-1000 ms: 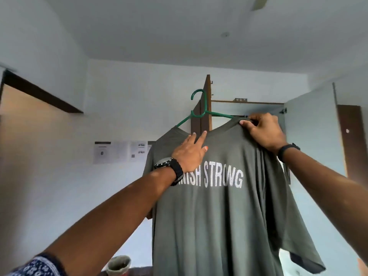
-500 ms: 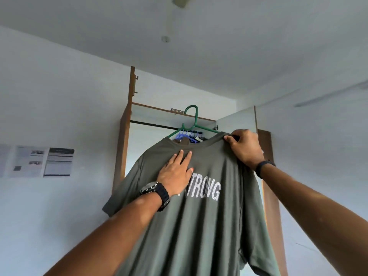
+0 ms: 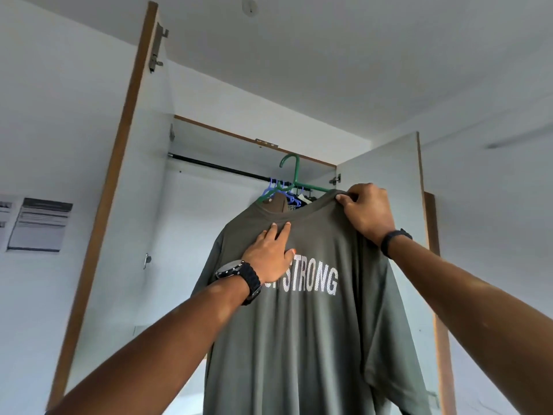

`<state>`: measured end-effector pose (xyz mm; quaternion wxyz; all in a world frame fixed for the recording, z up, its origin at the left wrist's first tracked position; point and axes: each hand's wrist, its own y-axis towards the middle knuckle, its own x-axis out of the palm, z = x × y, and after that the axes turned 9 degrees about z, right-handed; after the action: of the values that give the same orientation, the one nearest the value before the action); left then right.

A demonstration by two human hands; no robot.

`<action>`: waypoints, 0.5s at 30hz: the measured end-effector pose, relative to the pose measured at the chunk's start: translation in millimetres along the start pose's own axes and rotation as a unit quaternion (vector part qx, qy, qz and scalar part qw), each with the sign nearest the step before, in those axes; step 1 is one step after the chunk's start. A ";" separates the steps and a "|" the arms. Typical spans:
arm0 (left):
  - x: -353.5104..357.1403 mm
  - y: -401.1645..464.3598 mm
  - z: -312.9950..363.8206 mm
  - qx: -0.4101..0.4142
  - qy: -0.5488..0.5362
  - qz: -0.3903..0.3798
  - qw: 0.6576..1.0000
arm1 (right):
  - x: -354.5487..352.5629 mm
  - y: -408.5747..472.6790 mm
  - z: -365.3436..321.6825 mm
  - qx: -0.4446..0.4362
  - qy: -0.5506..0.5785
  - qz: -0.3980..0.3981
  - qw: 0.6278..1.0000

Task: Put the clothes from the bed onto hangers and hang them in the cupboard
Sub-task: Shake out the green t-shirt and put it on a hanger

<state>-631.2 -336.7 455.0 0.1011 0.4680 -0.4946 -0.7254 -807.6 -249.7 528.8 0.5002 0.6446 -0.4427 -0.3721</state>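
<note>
Head view: right grip (image 3: 366,212) pinches T-shirt (image 3: 299,339) shoulder on hanger (image 3: 294,178); left grip (image 3: 270,254) spread flat below collar.

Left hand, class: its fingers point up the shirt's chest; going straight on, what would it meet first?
Probably the T-shirt's collar just above the left hand's fingertips, then the green hanger; depth is unclear.
</note>
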 end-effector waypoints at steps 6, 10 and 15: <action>86.1 112.7 -63.6 -0.034 -0.041 0.017 0.998 | 127.4 56.4 69.3 0.020 0.019 -0.007 1.000; 144.6 179.4 -103.0 -0.047 -0.037 0.043 0.997 | 211.6 86.4 119.3 0.040 0.036 0.007 0.999; 221.6 247.1 -154.2 -0.051 -0.013 0.045 0.998 | 317.7 111.1 183.6 0.066 0.066 0.032 0.995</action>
<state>-709.2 -688.9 516.2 0.1505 0.4300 -0.4786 -0.7506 -893.8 -619.1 584.4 0.4962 0.6849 -0.4525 -0.2827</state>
